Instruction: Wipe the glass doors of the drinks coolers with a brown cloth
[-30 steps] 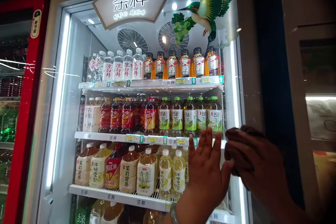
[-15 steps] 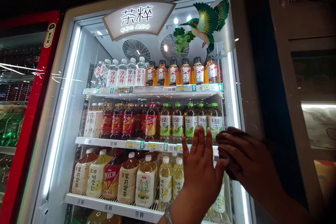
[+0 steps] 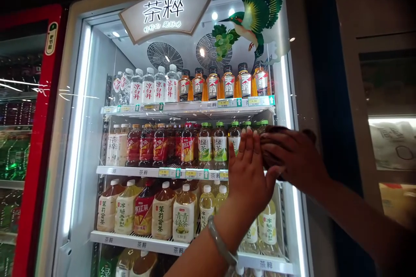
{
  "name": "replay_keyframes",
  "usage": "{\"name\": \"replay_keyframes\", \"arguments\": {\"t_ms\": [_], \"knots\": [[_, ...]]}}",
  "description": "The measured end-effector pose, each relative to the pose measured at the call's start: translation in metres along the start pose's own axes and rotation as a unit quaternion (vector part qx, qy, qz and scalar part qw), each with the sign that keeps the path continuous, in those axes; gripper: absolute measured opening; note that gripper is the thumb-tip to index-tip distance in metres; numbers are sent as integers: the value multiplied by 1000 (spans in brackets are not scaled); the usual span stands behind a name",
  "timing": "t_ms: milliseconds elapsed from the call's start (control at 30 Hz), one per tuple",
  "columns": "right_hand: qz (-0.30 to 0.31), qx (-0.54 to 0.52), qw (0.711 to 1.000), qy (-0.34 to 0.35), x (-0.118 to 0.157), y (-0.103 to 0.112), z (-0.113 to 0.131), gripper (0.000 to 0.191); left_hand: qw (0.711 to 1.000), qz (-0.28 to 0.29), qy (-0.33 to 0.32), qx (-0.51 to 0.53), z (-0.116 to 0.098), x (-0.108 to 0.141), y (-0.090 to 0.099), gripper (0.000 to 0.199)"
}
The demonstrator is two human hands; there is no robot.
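Note:
The glass door of a lit drinks cooler fills the middle of the view. My left hand (image 3: pixel 250 173), with a grey bangle (image 3: pixel 221 240) on its wrist, lies flat against the glass, fingers pointing up and thumb out to the right. Just right of it, my right hand (image 3: pixel 299 156) presses a dark brown cloth (image 3: pixel 274 149) on the glass, its fingers over the cloth. Behind the hands stand green-capped tea bottles (image 3: pixel 220 143), partly hidden.
Inside the cooler are shelves of bottles, with clear water bottles (image 3: pixel 148 86) at the top. A fan-shaped sign (image 3: pixel 165 15) and a bird sticker (image 3: pixel 256 17) sit high up. A red-framed cooler (image 3: pixel 39 138) stands left, another cabinet (image 3: pixel 351 95) right.
Both hands have moved up the glass, and more of the left forearm with the bangle shows. The right hand's cloth has shifted upward with it. The view has shifted slightly.

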State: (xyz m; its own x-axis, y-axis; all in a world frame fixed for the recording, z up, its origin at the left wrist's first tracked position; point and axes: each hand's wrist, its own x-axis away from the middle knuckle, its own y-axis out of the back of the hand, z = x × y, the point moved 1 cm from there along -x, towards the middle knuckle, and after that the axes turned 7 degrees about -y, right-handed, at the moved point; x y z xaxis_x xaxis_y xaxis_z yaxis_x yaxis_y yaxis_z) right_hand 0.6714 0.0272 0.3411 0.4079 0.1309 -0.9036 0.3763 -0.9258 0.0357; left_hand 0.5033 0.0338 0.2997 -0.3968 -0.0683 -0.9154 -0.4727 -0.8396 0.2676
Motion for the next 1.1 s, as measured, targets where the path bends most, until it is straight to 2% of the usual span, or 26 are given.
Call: {"name": "replay_keyframes", "arguments": {"t_ms": [100,200,300,400,467,533,600,667,767,833,867,933,1000,1067,1100], "knots": [[2,17,999,-37,-18,6,-20,22,1000,-4,20,10,4,-14,0,74],[-32,29,994,-102,-8,11,-22,18,1000,-6,17,10,6,-15,-2,74],[-18,34,998,-49,1,6,-5,17,1000,-7,-7,0,7,-21,-3,71],[6,61,998,10,-22,2,-6,20,1000,-24,-13,-12,15,-45,2,65],[17,79,997,-9,-47,5,-21,21,999,-38,-8,-25,24,-62,6,62],[31,75,995,-63,-61,10,-38,23,998,-40,-4,-38,33,-73,9,60],[23,77,990,-115,-60,14,-42,23,998,-31,-5,-48,38,-74,10,59],[5,93,988,-124,-52,14,-33,22,998,-22,-10,-58,38,-70,9,60],[-4,104,994,-30,-53,6,-13,20,997,-18,-11,-71,36,-69,8,60],[12,99,995,24,-68,2,-14,19,997,-22,3,-76,39,-74,11,60],[22,94,995,30,-77,2,-19,19,996,-26,9,-79,42,-77,14,60],[32,83,996,-3,-89,4,-32,22,996,-31,16,-86,50,-80,20,60],[24,88,994,-59,-86,6,-37,24,996,-22,18,-89,59,-78,25,61],[2,104,990,-93,-74,3,-25,21,996,-5,19,-87,64,-71,28,61],[-8,108,990,-86,-67,0,-14,20,996,1,19,-85,66,-68,29,61]]}}
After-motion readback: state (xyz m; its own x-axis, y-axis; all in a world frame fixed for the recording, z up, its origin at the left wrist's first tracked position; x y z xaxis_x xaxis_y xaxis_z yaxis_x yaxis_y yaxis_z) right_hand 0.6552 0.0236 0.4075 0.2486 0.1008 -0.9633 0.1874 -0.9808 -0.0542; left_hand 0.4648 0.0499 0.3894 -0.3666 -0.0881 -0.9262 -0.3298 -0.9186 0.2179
